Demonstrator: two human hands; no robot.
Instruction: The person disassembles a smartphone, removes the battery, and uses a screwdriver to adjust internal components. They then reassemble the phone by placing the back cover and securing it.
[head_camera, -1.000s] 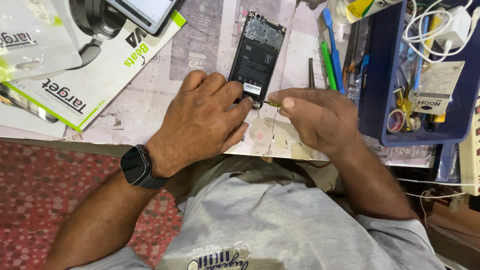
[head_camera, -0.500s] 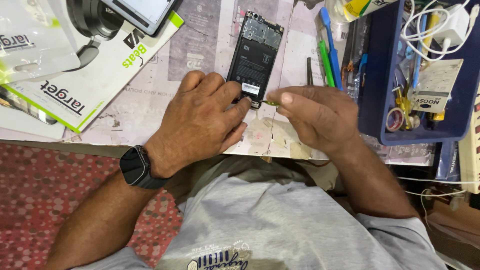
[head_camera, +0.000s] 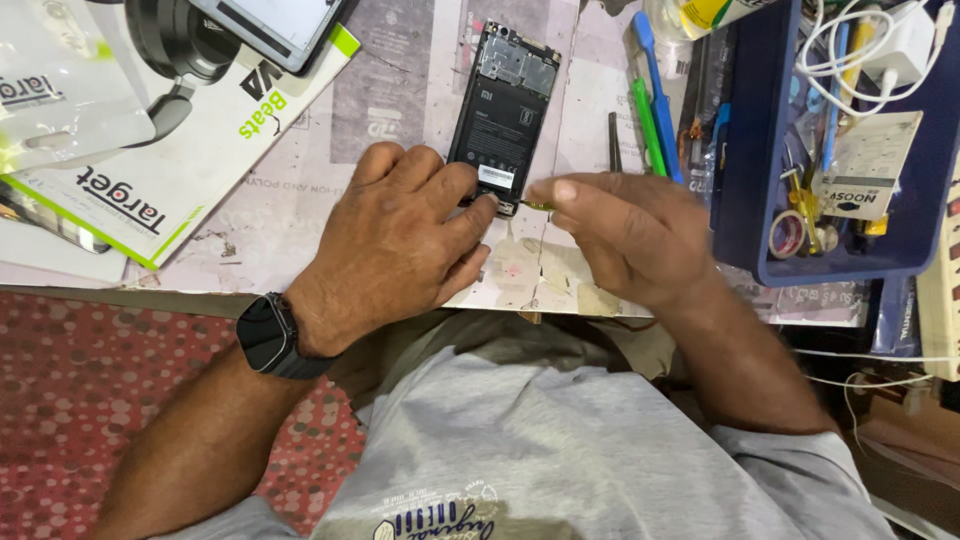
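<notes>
Far left: white headphone box (head_camera: 150, 190) with green edge, a clear plastic bag (head_camera: 60, 90) lying on it, a white-screened device (head_camera: 275, 25) at its top. Left hand (head_camera: 395, 245), black smartwatch (head_camera: 272, 335) on the wrist, lies palm down on the desk (head_camera: 290, 215), fingers curled, fingertips pressing the near end of the opened phone (head_camera: 505, 115). Phone lies back-off, battery showing, just beyond both hands. Right hand (head_camera: 625, 235) pinches a small thin part (head_camera: 538, 206), tip at the phone's lower edge. Blue and green pry tools (head_camera: 652, 110) lie right of the phone. Far right: blue tray (head_camera: 745, 215) holding white cable, charger, tape roll, small tools. Desk covered in newspaper; red patterned floor (head_camera: 90, 400) below.
</notes>
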